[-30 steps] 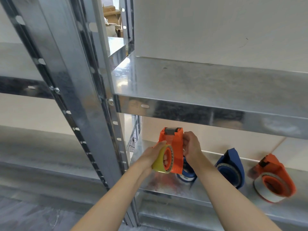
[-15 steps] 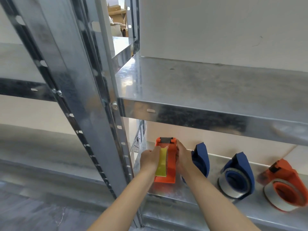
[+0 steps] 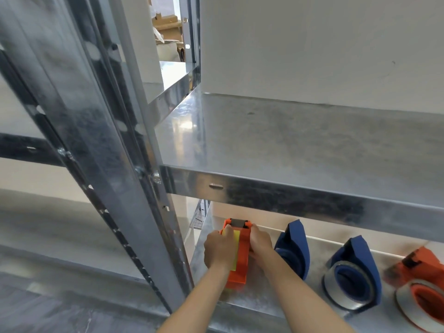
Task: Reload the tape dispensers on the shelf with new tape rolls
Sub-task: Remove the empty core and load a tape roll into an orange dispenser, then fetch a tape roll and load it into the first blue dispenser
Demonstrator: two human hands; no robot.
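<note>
An orange tape dispenser (image 3: 241,258) with a yellow tape roll (image 3: 235,239) in it stands on the lower metal shelf (image 3: 264,301) at its left end. My left hand (image 3: 219,251) grips its left side over the yellow roll. My right hand (image 3: 260,242) grips its right side. To the right stand two blue dispensers, the nearer one (image 3: 294,248) close beside my right wrist, the other (image 3: 355,275) holding a clear roll. A second orange dispenser (image 3: 422,284) with a clear roll sits at the far right.
An upper metal shelf (image 3: 300,145) overhangs the lower one, its front lip just above my hands. A slotted steel upright (image 3: 115,179) stands close on the left. White wall behind; cardboard boxes (image 3: 165,27) show through the gap at the top.
The orange dispenser went from being held up and tilted to standing on the lower shelf at its left end. Both hands moved down and inward with it. The camera view shifted down.
</note>
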